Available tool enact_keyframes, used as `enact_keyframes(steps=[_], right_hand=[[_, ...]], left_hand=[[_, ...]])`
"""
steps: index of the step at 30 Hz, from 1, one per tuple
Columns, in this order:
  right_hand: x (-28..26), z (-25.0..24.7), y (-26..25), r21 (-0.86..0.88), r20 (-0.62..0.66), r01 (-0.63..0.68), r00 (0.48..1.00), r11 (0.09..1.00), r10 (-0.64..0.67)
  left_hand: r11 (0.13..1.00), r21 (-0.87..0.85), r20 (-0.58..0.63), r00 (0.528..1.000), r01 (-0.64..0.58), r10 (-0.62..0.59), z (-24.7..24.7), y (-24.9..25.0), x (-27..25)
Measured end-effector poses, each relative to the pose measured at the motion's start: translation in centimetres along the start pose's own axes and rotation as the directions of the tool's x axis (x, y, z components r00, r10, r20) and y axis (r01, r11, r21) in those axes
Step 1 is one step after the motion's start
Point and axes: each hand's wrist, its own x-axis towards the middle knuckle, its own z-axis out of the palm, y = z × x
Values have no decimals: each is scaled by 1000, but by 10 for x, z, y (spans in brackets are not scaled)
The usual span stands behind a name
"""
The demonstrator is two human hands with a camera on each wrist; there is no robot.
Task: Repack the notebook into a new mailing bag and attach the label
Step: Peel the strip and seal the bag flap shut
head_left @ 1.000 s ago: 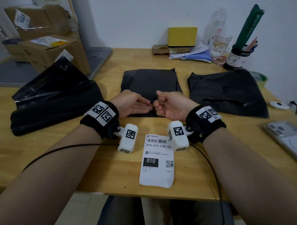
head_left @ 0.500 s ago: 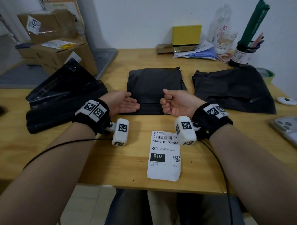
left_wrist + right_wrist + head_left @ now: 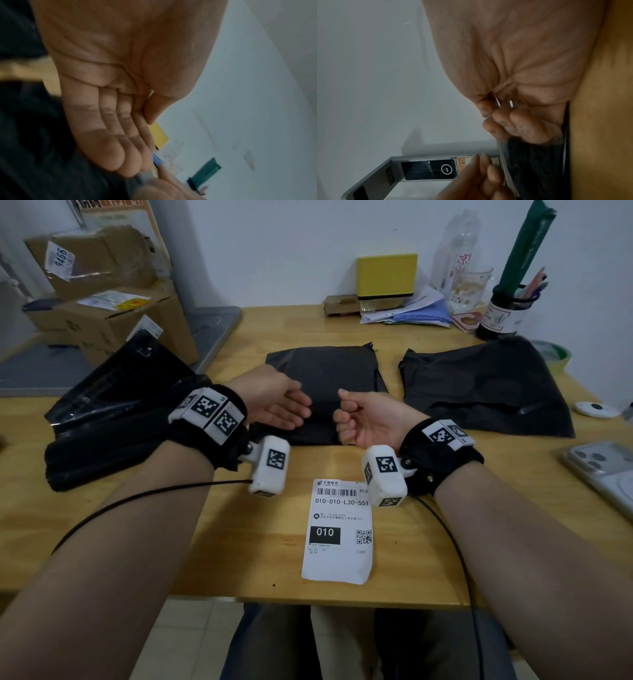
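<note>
Fingers (image 3: pixel 109 142) of the left hand (image 3: pixel 274 402) lie straight and relaxed; the right hand (image 3: pixel 368 419) is clenched, empty. Both hover over the packed black bag (image 3: pixel 325 374), label (image 3: pixel 337 529) nearer on the table (image 3: pixel 137 525).

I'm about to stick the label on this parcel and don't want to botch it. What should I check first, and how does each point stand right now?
1. Shipping label within reach, print side up: ok, it lies flat at the near table edge.
2. Label free of both hands: ok, neither touches it.
3. Left hand free: ok, fingers straight, nothing held.
4. Right hand free: ok, fingers curled with nothing seen in them.
5. Middle black mailing bag lying flat, top face bare: ok.
6. Bag sealed with the notebook inside: cannot tell.
</note>
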Motion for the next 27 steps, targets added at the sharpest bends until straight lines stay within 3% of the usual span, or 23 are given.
enact_keyframes(steps=[3, 7, 14, 27], right_hand=[[-1, -1, -2, 40, -9, -14, 1000, 999, 15], [0, -1, -2, 46, -14, -17, 1000, 999, 18], [1, -2, -1, 22, 16, -25, 1000, 999, 25], [-4, 1, 1, 18, -4, -28, 1000, 999, 28]], left_hand=[[996, -83, 95, 994, -40, 48, 29, 4, 2], [995, -103, 76, 997, -12, 20, 48, -3, 10], [947, -311, 102, 994, 77, -47, 28, -25, 9], [956, -249, -88, 979, 155, -182, -27, -44, -4]])
